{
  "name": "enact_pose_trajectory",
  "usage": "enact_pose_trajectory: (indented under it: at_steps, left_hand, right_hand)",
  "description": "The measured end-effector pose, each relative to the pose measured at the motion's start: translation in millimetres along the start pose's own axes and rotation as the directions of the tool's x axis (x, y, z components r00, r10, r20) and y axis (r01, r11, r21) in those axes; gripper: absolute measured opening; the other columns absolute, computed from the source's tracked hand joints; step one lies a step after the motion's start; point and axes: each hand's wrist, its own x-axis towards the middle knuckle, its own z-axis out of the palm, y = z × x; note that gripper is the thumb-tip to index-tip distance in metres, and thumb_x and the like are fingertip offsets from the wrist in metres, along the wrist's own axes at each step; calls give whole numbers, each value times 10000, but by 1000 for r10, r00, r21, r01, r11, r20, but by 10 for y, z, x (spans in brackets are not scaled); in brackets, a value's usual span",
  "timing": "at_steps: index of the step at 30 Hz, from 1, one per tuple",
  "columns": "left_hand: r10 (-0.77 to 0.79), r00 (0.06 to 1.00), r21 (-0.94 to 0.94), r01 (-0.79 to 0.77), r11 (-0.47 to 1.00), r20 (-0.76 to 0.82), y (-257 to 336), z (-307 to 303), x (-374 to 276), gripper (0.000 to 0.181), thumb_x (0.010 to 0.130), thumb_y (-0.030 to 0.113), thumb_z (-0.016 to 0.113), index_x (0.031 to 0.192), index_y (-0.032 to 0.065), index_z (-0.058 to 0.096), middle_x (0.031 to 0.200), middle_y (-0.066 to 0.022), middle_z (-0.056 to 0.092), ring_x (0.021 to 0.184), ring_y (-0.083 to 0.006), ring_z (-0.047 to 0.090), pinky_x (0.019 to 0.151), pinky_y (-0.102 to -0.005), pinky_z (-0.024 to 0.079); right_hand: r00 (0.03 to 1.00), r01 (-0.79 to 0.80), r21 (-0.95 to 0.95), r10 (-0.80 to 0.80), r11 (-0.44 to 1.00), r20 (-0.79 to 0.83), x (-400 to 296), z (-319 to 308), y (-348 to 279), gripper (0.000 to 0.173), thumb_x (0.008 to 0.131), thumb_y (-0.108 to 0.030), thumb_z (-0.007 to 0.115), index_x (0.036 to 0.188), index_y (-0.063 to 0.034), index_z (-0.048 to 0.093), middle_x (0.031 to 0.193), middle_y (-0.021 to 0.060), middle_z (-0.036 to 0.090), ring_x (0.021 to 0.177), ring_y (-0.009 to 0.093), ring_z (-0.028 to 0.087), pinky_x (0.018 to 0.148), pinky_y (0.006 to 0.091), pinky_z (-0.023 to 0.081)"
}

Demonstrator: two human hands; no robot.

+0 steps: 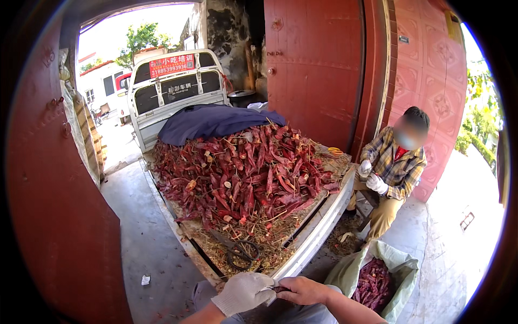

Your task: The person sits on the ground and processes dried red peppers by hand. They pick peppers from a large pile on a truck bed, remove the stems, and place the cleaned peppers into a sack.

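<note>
My left hand, in a pale knit glove, and my bare right hand meet at the near edge of a truck bed. Between their fingertips is a small dark-red piece, seemingly a dried chili pepper, largely covered by the fingers. Just beyond my left hand, black-handled scissors lie on stem scraps, blades pointing away to the left. A broad heap of dried red chili peppers with stems fills much of the bed. Below and right of my right hand, a pale green woven sack stands with its mouth wide, holding chili peppers.
Dark blue cloth covers the heap's far side, before the truck's white cab guard. Yellow-handled scissors lie at the bed's right corner. A seated person in white gloves works beside it. Red metal doors flank the truck.
</note>
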Motion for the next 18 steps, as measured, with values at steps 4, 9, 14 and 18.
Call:
enact_pose_trajectory:
  at_steps: [4, 9, 14, 18]
  left_hand:
    - [6, 980, 311, -69, 948, 197, 30, -129, 22, 240, 1002, 371, 666, 1019, 156, 769, 877, -109, 760, 789, -336, 753, 686, -488, 588]
    - [118, 946, 256, -200, 946, 303, -94, -228, 60, 256, 993, 376, 654, 890, 161, 748, 772, -114, 718, 732, -361, 728, 651, -501, 572]
    - [231, 970, 116, -239, 964, 80, -102, -234, 76, 222, 898, 270, 745, 758, 109, 686, 709, -106, 661, 681, -354, 695, 621, -491, 530]
    - [257, 962, 221, -232, 947, -91, 47, -222, 147, 185, 829, 189, 784, 724, 116, 649, 652, -97, 611, 605, -349, 632, 572, -484, 478]
  right_hand:
    - [997, 71, -324, -75, 944, -1, 5, -13, -90, 285, 1066, -327, 613, 1166, -64, 661, 1074, 175, 680, 993, 406, 706, 858, 510, 574]
    - [992, 127, -481, -106, 868, 72, 161, -69, -303, 272, 1038, -307, 650, 1081, -39, 650, 1038, 172, 676, 963, 415, 722, 821, 526, 586]
    - [951, 258, -213, -287, 942, -116, 156, -13, -170, 249, 1062, -265, 661, 1069, -16, 662, 991, 171, 676, 884, 401, 693, 789, 499, 567]
    - [906, 264, 229, -160, 937, -391, 152, 326, 66, 263, 1106, -260, 663, 1142, -4, 714, 929, 97, 692, 781, 252, 642, 746, 379, 538]
